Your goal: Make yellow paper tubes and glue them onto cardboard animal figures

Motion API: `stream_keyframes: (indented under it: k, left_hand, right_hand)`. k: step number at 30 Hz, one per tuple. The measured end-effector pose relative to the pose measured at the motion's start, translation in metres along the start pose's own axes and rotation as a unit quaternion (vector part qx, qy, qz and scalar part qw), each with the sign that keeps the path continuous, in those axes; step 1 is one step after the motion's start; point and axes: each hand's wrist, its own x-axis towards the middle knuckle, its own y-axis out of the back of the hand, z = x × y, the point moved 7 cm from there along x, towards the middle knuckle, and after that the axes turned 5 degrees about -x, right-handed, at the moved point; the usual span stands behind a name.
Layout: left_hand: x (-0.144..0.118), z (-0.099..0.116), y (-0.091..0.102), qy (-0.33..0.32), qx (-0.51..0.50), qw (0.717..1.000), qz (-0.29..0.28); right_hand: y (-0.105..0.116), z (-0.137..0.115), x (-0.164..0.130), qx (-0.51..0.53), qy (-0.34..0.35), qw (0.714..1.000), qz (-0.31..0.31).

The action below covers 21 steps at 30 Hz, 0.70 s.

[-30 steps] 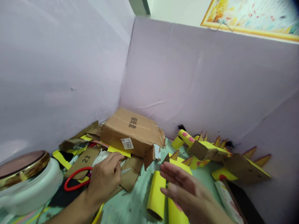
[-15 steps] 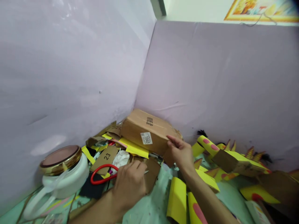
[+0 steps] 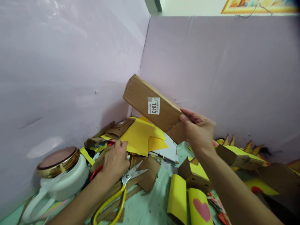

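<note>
A closed cardboard box (image 3: 140,95) with a white label (image 3: 154,106) reading 1043 is tilted in the air, its left end higher. My right hand (image 3: 200,131) is closed on its right end, thumb in front. Below, my left hand (image 3: 116,162) rests over the scrap pile with fingers curled down; what is under them is hidden. A red loop handle (image 3: 95,172) shows beside that wrist. Yellow-handled scissors (image 3: 124,189) lie with blades apart just right of my left forearm. Yellow paper sheets (image 3: 137,136) are spread beneath the raised box.
A white mug (image 3: 64,184) with a gold-rimmed lid stands at the left. Yellow paper rolls (image 3: 177,198), one with a pink heart, stand at front right. Yellow-covered cardboard pieces (image 3: 243,156) with spikes lie farther right. Pale walls meet behind the pile.
My right hand has lifted the cardboard box off the pile, uncovering yellow and white sheets. My left hand has moved left and up, and the yellow-handled scissors have come into view.
</note>
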Motion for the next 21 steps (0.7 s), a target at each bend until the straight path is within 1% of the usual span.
stream_keyframes:
  k: [2,4,9,12,15,17,19,21]
  left_hand:
    - [0.004,-0.001,-0.003,-0.002,-0.009,1.000,-0.004]
    - [0.012,-0.004,-0.002,0.012,-0.025,1.000,0.008]
    - [0.044,-0.012,0.012,0.055,-0.051,0.994,0.078]
    - [0.065,-0.009,0.017,0.070,-0.048,0.990,0.110]
    - [0.080,0.000,0.012,0.057,-0.033,0.990,0.129]
    - [0.087,0.007,0.004,0.036,-0.018,0.991,0.127]
    - [0.090,0.010,-0.004,0.019,0.001,0.994,0.109]
    - [0.088,0.012,-0.008,0.006,0.021,0.996,0.087]
  right_hand:
    - [0.003,-0.009,0.005,0.026,0.005,1.000,0.000]
    - [0.006,-0.016,0.010,0.044,0.016,0.999,0.007]
    - [0.012,-0.023,0.019,0.075,0.035,0.996,0.022]
    - [0.015,-0.025,0.019,0.084,0.048,0.995,0.032]
    - [0.014,-0.025,0.015,0.079,0.050,0.995,0.030]
    - [0.012,-0.023,0.011,0.070,0.047,0.996,0.022]
    - [0.011,-0.021,0.007,0.062,0.044,0.997,0.013]
    - [0.011,-0.018,0.004,0.056,0.041,0.998,0.012]
